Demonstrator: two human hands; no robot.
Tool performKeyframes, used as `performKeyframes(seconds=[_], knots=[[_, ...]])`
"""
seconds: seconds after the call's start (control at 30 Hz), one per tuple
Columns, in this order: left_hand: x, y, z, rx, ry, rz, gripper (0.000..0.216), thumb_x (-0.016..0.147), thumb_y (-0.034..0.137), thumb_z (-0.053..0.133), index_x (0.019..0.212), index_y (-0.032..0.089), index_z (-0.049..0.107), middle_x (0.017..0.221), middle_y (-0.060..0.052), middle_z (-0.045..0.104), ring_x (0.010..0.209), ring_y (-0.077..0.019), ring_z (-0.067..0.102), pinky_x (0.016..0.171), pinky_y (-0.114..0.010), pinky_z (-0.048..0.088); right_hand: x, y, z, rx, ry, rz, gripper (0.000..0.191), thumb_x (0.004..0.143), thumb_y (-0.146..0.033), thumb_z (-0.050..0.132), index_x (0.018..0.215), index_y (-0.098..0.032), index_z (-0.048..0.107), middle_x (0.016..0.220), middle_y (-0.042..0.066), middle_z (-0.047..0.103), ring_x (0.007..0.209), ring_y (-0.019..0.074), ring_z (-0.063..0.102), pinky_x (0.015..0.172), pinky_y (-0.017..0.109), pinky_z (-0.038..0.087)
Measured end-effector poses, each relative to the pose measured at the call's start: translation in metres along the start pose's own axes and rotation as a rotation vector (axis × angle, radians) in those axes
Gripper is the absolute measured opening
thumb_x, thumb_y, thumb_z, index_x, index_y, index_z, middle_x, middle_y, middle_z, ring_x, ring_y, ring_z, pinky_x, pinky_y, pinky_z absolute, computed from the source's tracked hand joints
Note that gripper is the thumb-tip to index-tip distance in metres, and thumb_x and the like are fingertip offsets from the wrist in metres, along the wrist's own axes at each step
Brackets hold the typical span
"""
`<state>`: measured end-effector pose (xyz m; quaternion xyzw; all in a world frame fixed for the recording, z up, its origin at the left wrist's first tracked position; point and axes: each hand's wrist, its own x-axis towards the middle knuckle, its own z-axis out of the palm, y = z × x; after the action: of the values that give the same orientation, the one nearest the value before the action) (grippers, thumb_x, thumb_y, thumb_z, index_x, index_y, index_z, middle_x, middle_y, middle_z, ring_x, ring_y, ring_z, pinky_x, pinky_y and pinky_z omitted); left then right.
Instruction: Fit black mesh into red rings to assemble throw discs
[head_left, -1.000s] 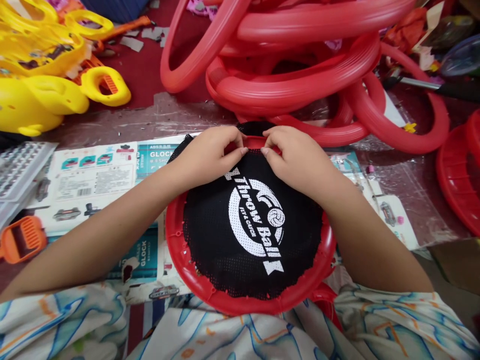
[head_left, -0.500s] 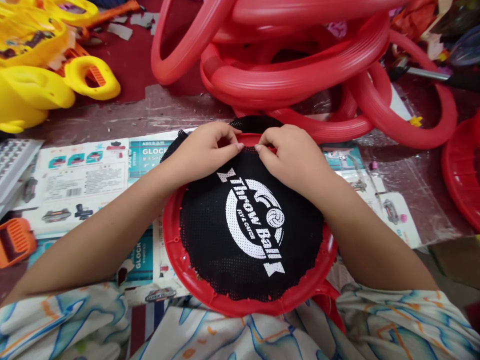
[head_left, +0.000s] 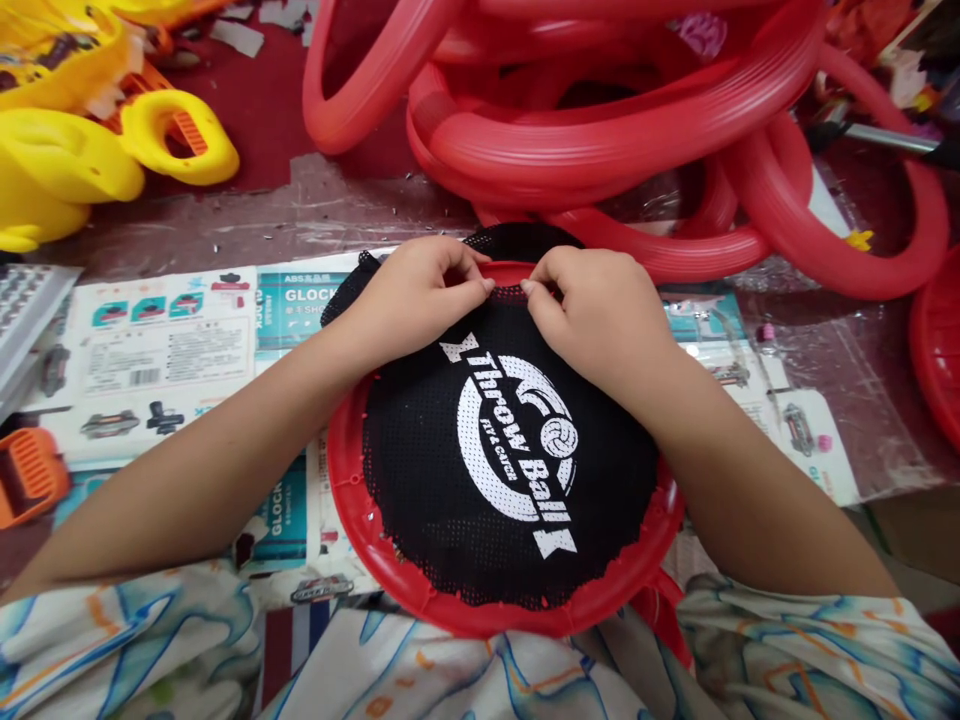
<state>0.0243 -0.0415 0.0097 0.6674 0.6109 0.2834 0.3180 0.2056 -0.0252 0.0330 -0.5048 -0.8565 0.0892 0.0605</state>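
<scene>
A round red plastic frame (head_left: 352,500) lies in front of me, partly on my lap. Over it is stretched a black mesh net (head_left: 420,470) printed in white with "Throw Ball". My left hand (head_left: 409,300) pinches the mesh at the frame's far edge, fingers curled closed. My right hand (head_left: 600,315) pinches the same far edge just beside it, thumb and fingers pressed on the mesh. The fingertips of both hands nearly touch. A flap of loose mesh (head_left: 525,240) sticks out beyond the rim behind my hands.
A heap of red plastic rings (head_left: 600,130) lies just beyond my hands. Yellow plastic parts (head_left: 67,170) sit at the far left, an orange piece (head_left: 30,475) at the left edge. Printed toy cards (head_left: 165,340) lie under clear film on the table. Another red frame (head_left: 937,340) shows at the right.
Both hands stay pinched on the mesh at the far rim with small finger shifts. The view has tipped slightly, so the frame sits a little lower and to the right.
</scene>
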Motion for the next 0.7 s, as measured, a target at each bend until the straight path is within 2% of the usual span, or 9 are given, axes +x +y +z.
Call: performKeyframes(seconds=[0.23, 0.33, 0.43, 0.57, 0.7], knots=[[0.0014, -0.0002, -0.0001, -0.015, -0.027, -0.013, 0.016, 0.08, 0.023, 0.059, 0.066, 0.016, 0.057, 0.097, -0.009, 0.072, 0.097, -0.0238, 0.067, 0.08, -0.033, 0.046, -0.0012, -0.0029, -0.0011, -0.085, -0.019, 0.011, 0.028, 0.095, -0.023, 0.047, 0.103, -0.01, 0.071, 0.103, 0.016, 0.074, 0.095, 0.0315, 0.067, 0.078, 0.038, 0.042], [0.0022, -0.0002, -0.0014, 0.005, -0.031, -0.02, 0.015, 0.078, 0.023, 0.058, 0.065, 0.016, 0.056, 0.086, -0.006, 0.07, 0.079, -0.0187, 0.063, 0.07, -0.031, 0.042, -0.0032, -0.0039, -0.0033, -0.133, -0.013, -0.002, 0.029, 0.095, -0.022, 0.046, 0.103, -0.01, 0.07, 0.104, 0.017, 0.074, 0.097, 0.032, 0.067, 0.08, 0.039, 0.043], [0.0031, 0.0014, -0.003, 0.041, -0.043, -0.04, 0.014, 0.076, 0.025, 0.057, 0.065, 0.016, 0.057, 0.071, -0.003, 0.063, 0.061, -0.0138, 0.051, 0.059, -0.03, 0.035, -0.0061, -0.0053, -0.0064, -0.193, 0.005, -0.053, 0.029, 0.096, -0.022, 0.044, 0.103, -0.01, 0.07, 0.104, 0.017, 0.073, 0.102, 0.033, 0.065, 0.083, 0.04, 0.044], [0.0036, 0.0053, -0.0036, 0.07, -0.063, -0.088, 0.013, 0.074, 0.025, 0.057, 0.065, 0.016, 0.059, 0.06, -0.001, 0.057, 0.056, -0.0125, 0.046, 0.055, -0.029, 0.031, -0.0076, -0.007, -0.0079, -0.222, -0.021, -0.001, 0.028, 0.095, -0.022, 0.045, 0.103, -0.013, 0.07, 0.099, 0.015, 0.074, 0.091, 0.0296, 0.068, 0.072, 0.036, 0.042], [0.0034, 0.0058, -0.002, 0.049, -0.062, -0.087, 0.012, 0.074, 0.024, 0.056, 0.064, 0.016, 0.058, 0.065, -0.003, 0.061, 0.056, -0.0132, 0.045, 0.056, -0.03, 0.032, -0.0057, -0.0082, -0.0068, -0.223, -0.042, 0.089, 0.026, 0.092, -0.023, 0.049, 0.099, -0.013, 0.072, 0.09, 0.015, 0.075, 0.083, 0.0292, 0.068, 0.063, 0.034, 0.037]])
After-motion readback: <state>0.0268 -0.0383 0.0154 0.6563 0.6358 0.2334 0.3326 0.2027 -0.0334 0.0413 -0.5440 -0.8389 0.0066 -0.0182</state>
